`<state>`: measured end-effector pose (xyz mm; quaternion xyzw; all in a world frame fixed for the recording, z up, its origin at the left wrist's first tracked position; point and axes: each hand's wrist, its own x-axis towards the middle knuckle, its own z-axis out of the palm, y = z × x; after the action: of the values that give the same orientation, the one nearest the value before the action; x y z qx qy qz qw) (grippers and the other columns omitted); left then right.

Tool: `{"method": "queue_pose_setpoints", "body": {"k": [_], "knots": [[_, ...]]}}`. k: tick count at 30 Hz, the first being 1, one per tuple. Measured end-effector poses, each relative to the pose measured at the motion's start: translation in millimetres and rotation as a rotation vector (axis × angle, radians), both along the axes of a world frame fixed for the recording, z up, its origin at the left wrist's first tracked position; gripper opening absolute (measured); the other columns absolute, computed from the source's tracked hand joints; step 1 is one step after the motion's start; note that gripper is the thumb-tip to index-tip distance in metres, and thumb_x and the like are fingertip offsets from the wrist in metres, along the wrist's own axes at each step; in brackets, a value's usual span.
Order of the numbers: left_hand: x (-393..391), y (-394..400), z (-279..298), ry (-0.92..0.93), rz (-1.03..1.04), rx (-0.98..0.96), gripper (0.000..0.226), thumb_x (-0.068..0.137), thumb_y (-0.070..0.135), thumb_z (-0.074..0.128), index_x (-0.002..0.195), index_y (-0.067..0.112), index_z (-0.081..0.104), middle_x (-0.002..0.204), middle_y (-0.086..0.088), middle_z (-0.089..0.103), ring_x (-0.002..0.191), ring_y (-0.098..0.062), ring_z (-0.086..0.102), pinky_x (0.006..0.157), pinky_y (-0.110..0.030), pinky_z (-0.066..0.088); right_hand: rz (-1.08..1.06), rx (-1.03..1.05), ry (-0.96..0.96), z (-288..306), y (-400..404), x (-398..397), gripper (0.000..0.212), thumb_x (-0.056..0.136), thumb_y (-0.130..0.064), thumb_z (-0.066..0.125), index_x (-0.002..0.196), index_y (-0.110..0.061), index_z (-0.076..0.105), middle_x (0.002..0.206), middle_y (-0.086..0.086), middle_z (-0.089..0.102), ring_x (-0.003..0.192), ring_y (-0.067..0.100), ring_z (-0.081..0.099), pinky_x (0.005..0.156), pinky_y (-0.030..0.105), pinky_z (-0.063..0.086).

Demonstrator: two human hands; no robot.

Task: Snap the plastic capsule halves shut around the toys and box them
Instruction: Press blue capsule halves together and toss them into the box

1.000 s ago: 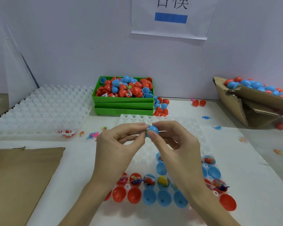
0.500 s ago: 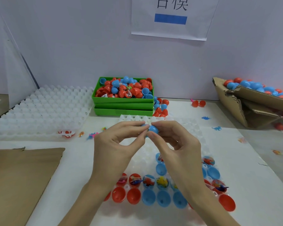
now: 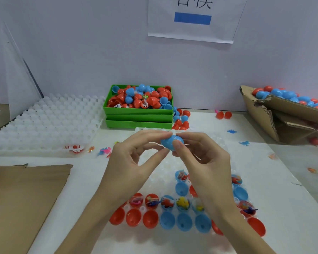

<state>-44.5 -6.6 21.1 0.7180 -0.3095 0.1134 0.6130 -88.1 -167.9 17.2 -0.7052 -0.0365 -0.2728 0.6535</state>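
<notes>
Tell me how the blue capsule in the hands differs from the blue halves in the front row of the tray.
The blue capsule looks closed into one egg shape; the front-row blue halves are open cups facing up. The capsule is pinched between the left hand and right hand, above the clear tray; the halves sit in the tray's pockets. Both are the same blue plastic.

The right hand [image 3: 206, 162] hides several tray capsules [image 3: 193, 191]. The cardboard box [image 3: 283, 114] runs off the right edge; the wall sign [image 3: 191, 19] is cropped above.

Closed blue capsule [image 3: 171, 143] aloft, pinched between both hands above the tray of open halves [image 3: 184, 221].
</notes>
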Motion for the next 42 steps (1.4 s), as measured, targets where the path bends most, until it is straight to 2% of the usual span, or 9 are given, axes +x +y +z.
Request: {"method": "queue_pose_setpoints", "body": {"k": [5,8,13,18,25,29,33,37,42], "knots": [[0,-4,-6,-0.09,0.08,-0.027,0.038,0.084,0.016,0.081,0.122,0.018,0.075,0.116,0.009,0.075,0.105,-0.023,0.072,0.09,-0.023,0.058,0.037,0.012,0.009,3,3,-4,0.018,0.089,-0.029,0.075,0.107,-0.026,0.076,0.099,-0.011,0.078,0.097,0.011,0.075,0.081,0.017,0.059],[0,-4,-5,-0.155,0.112,-0.053,0.038,0.082,0.014,0.082,0.118,0.02,0.077,0.115,0.012,0.075,0.109,-0.018,0.071,0.088,-0.018,0.057,0.065,0.035,0.009,6,3,-6,0.02,0.089,-0.03,0.075,0.108,-0.024,0.078,0.099,-0.01,0.078,0.098,0.011,0.075,0.081,0.015,0.057],[1,-3,-4,-0.13,0.069,-0.143,0.035,0.08,0.014,0.082,0.114,0.021,0.077,0.113,0.011,0.076,0.112,-0.019,0.071,0.09,-0.02,0.058,0.177,0.045,0.055,12,-3,-8,0.018,0.091,-0.028,0.074,0.108,-0.023,0.079,0.1,-0.007,0.079,0.1,0.012,0.075,0.082,0.015,0.056],[-4,-5,-8,-0.166,0.129,-0.177,0.041,0.078,0.013,0.086,0.116,0.02,0.074,0.111,0.01,0.077,0.099,-0.021,0.076,0.087,-0.023,0.06,0.305,0.117,0.153,17,-11,-3,0.023,0.09,-0.034,0.073,0.108,-0.021,0.08,0.101,-0.004,0.08,0.099,0.009,0.075,0.082,0.01,0.054],[-8,-8,-11,-0.312,0.212,0.008,0.048,0.088,0.015,0.08,0.134,0.012,0.068,0.129,0.008,0.072,0.121,-0.018,0.068,0.102,-0.03,0.055,0.339,0.26,0.212,11,-13,1,0.024,0.091,-0.036,0.076,0.111,-0.023,0.079,0.115,0.003,0.077,0.114,0.021,0.072,0.099,0.032,0.056],[-9,-10,-9,-0.333,0.231,0.099,0.062,0.084,0.026,0.083,0.141,0.014,0.063,0.136,0.011,0.068,0.125,-0.007,0.064,0.101,-0.019,0.051,0.331,0.341,0.254,6,-6,-2,0.024,0.087,-0.035,0.083,0.107,-0.022,0.079,0.114,0.004,0.077,0.11,0.023,0.074,0.101,0.037,0.055],[-9,-9,-10,-0.351,0.317,0.155,0.053,0.085,0.024,0.081,0.135,0.014,0.068,0.13,0.016,0.067,0.123,0.009,0.06,0.102,-0.01,0.045,0.291,0.359,0.333,0,0,-1,0.028,0.08,-0.042,0.087,0.1,-0.024,0.078,0.113,0.002,0.076,0.118,0.021,0.07,0.108,0.042,0.05],[-10,-10,-8,-0.3,0.288,0.119,0.048,0.09,0.031,0.073,0.136,0.015,0.067,0.129,0.013,0.07,0.121,-0.003,0.065,0.103,-0.015,0.047,0.576,0.696,0.317,6,-4,0,0.043,0.097,-0.026,0.071,0.129,0.001,0.062,0.128,0.017,0.07,0.124,0.031,0.067,0.103,0.034,0.055],[-10,-10,-7,-0.299,0.244,0.099,0.042,0.102,0.029,0.064,0.14,0.012,0.062,0.135,0.009,0.067,0.127,-0.014,0.062,0.106,-0.025,0.048,0.764,0.736,0.31,9,-4,0,0.041,0.101,-0.014,0.064,0.14,-0.004,0.061,0.142,0.016,0.063,0.131,0.033,0.062,0.105,0.033,0.052]]}}
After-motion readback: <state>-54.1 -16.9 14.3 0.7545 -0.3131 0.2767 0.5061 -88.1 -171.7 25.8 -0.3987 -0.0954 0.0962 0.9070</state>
